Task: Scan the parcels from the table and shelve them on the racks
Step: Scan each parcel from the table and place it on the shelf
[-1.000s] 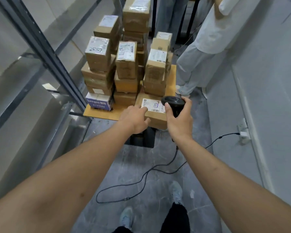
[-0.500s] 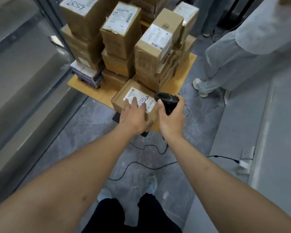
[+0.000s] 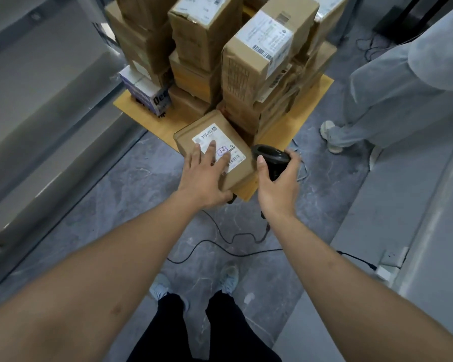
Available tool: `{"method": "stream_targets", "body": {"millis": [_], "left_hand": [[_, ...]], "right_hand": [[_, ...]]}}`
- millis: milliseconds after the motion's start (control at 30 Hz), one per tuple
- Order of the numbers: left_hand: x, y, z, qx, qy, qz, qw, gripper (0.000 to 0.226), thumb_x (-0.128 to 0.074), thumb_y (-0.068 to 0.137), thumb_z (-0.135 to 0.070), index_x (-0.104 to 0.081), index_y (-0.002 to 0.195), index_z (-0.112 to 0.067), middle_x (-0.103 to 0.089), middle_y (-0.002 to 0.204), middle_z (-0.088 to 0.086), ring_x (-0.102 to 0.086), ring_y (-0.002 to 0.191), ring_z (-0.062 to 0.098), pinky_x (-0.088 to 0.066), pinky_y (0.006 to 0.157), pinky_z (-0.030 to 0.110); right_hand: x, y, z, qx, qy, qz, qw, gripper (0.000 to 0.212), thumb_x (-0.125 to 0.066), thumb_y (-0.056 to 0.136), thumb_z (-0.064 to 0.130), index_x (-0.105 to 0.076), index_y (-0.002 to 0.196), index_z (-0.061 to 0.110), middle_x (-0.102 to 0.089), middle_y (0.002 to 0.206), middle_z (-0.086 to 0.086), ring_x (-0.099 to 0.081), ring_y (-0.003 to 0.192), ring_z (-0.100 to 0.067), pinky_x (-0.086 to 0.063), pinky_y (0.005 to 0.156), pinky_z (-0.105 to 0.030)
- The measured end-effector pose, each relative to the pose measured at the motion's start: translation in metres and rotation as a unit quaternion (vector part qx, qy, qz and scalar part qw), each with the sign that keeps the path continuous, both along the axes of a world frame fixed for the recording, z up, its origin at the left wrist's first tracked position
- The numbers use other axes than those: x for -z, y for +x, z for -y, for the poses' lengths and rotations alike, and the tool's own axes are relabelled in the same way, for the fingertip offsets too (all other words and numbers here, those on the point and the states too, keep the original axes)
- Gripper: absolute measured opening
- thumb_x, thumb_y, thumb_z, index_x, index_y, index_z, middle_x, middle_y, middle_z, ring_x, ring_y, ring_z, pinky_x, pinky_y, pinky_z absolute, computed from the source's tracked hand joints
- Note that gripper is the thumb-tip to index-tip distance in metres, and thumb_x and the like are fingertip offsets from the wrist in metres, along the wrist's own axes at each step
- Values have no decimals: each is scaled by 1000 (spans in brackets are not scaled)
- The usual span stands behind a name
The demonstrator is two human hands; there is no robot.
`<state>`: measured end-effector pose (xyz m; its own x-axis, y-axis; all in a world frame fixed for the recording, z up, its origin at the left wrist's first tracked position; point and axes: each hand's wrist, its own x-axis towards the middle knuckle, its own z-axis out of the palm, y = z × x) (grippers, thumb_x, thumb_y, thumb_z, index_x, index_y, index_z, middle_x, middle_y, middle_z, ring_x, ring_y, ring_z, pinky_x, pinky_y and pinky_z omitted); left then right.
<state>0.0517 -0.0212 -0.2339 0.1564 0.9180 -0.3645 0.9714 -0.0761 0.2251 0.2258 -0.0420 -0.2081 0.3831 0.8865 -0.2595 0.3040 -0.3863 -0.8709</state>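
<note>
1. Table [image 3: 293, 131]: a low tan-topped surface standing on a grey marbled floor [image 3: 131, 194], loaded with stacked cardboard parcels.
2. Front parcel [image 3: 217, 152]: a flat brown box lying at the near corner of the table, in front of the taller stacks. A white shipping label [image 3: 217, 145] with a barcode faces upward on its top.
3. Left hand [image 3: 204, 176]: laid palm-down on the front parcel, fingers straight and spread apart, their tips covering part of the label.
4. Right hand [image 3: 277, 184]: curled around the handle of a black barcode scanner [image 3: 271, 155], thumb up along its near side. The scanner's head sits just beside the right edge of the front parcel.
5. Scanner cable [image 3: 220, 236]: a black lead trailing in loops over the floor below both forearms.
6. Parcel stacks [image 3: 256, 64]: several brown boxes piled behind the front parcel, most carrying white labels. A blue-and-white printed box [image 3: 148, 91] stands at the left edge of the table.
7. Rack [image 3: 37, 105]: grey metal shelving running along the left side of the aisle.
8. Second person [image 3: 403, 82]: legs in pale grey trousers, standing to the right of the table.
9. Wall socket [image 3: 391, 259]: low on the right wall, with a black lead plugged in.
</note>
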Motion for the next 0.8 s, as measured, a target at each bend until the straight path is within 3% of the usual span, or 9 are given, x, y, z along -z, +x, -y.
{"method": "stream_targets", "body": {"millis": [100,200,367,500,567,700,800], "left_hand": [[-2,-10,8,-3,-3,35,999,112,-76,79,-60,-10,167,-39,9,177,3,11,160,39,4,128,52],[0,-15,16,-81,38,114,989,108,-77,80,-59,-17,167,-38,6,177,1,6,162,34,-3,129,53],[14,-11,24,-260,35,208,943,112,-79,82,-63,-10,167,-41,16,174,6,8,161,35,-10,130,55],[20,-6,29,-328,-16,324,887,114,-82,86,-51,-3,167,-40,21,173,6,-4,162,30,-18,128,44],[29,-2,28,-345,-19,354,869,120,-85,84,-48,3,165,-44,13,173,9,-8,161,31,-20,126,44],[51,-1,26,-378,31,426,821,135,-87,70,-54,16,157,-60,-25,166,5,-33,151,25,-34,123,54],[70,-6,27,-377,33,461,803,135,-90,70,-52,18,149,-73,-30,165,-5,-36,151,18,-37,121,56]], "right_hand": [[-1,-1,2,-8,-3,-5,1000,56,-67,101,48,-39,148,33,-64,126,6,-63,111,-12,-49,96,-29],[0,-4,2,-16,-7,-3,1000,58,-67,100,52,-38,148,35,-65,130,3,-64,114,-15,-48,93,-29],[1,-7,-1,-26,2,-9,1000,59,-67,100,50,-38,149,34,-64,128,4,-63,115,-15,-51,97,-32],[4,-8,-3,-35,2,-5,999,59,-66,101,50,-37,149,34,-62,124,7,-63,114,-14,-47,94,-28],[7,-9,-5,-37,3,-6,999,59,-67,100,51,-37,149,35,-63,125,6,-63,114,-14,-47,93,-27],[13,-10,-10,-39,10,-6,999,58,-68,100,50,-38,147,34,-64,123,8,-64,112,-12,-50,94,-27],[17,-11,-13,-43,5,-9,999,57,-68,100,48,-39,147,33,-63,121,9,-62,108,-8,-45,85,-13]]}}
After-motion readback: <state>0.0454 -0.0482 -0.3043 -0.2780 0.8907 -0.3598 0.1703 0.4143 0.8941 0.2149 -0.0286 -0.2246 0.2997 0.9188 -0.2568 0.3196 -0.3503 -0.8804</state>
